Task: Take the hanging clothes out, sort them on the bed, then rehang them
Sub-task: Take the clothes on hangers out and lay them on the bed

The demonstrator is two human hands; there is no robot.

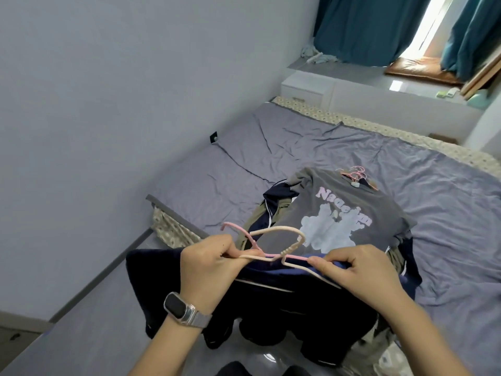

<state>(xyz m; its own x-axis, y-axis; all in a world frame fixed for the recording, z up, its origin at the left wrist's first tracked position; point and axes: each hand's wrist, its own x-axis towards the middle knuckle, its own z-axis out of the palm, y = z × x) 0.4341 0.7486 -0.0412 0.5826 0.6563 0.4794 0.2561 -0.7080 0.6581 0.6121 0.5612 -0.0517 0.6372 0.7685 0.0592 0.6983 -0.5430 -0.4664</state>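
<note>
My left hand grips one end of two thin hangers, a cream hanger and a pink hanger, with their hooks pointing up. My right hand pinches the hangers' other end. A dark navy garment hangs from them, over the bed's near edge. Beyond it a grey T-shirt with pink lettering lies flat on the bed, on top of navy and olive clothes. More pink hangers stick out at its collar.
The bed's grey sheet stretches far and right of the pile. A blue-grey wall runs along the left side. A white drawer unit and a raised ledge stand past the bed's head, with teal curtains at the window.
</note>
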